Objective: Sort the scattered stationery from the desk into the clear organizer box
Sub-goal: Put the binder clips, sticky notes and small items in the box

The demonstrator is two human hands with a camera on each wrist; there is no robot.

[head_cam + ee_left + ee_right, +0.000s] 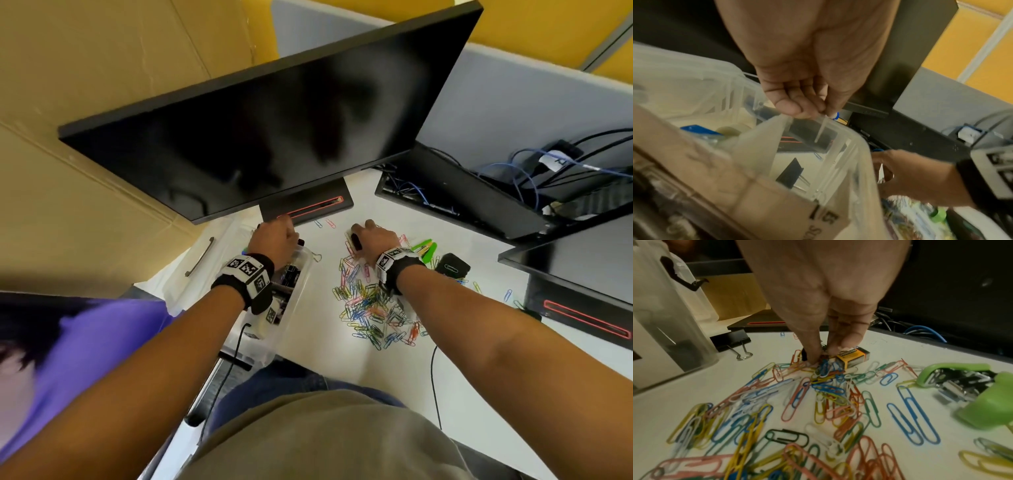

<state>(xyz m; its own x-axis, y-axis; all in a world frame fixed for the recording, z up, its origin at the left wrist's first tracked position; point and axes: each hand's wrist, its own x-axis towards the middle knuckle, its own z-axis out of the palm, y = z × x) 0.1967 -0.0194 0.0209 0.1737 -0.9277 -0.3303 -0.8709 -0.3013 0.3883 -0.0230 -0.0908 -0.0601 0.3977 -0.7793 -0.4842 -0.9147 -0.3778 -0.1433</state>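
Item 1. Your left hand (818, 65): fingers (795, 104) curled down onto the far rim of the clear organizer box (301, 274), pinching the top edge where an inner divider meets the wall. Judged purpose: it steadies the box so it stays put and open for the next drop.

Item 2. Clear organizer box: on the worktop (342, 363) to your left, just beside the clip pile. Contents seen through the wall include a black binder clip (790, 173) in the near compartment and a blue piece further in; the rest is too blurred to name.

Item 3. Your right hand (824, 296): fingers and thumb drawn together, tips down at the far edge of the paper clips (818, 402), pinching a small bunch of them. The bunch is not yet lifted clear of the worktop.

Item 4. Paper clips: many colours, spread loose in front of you, well short of sorted. A pinch takes only a few, so expect many trips.

Item 5. Small orange-and-black box (854, 356): touching your right fingertips, just behind the bunch; it could be dragged along.

Item 6. Green stapler (962, 386): lying open to the right of the pile, untouched.

Item 7. Second black binder clip (731, 340): on the worktop between box and pile, untouched.
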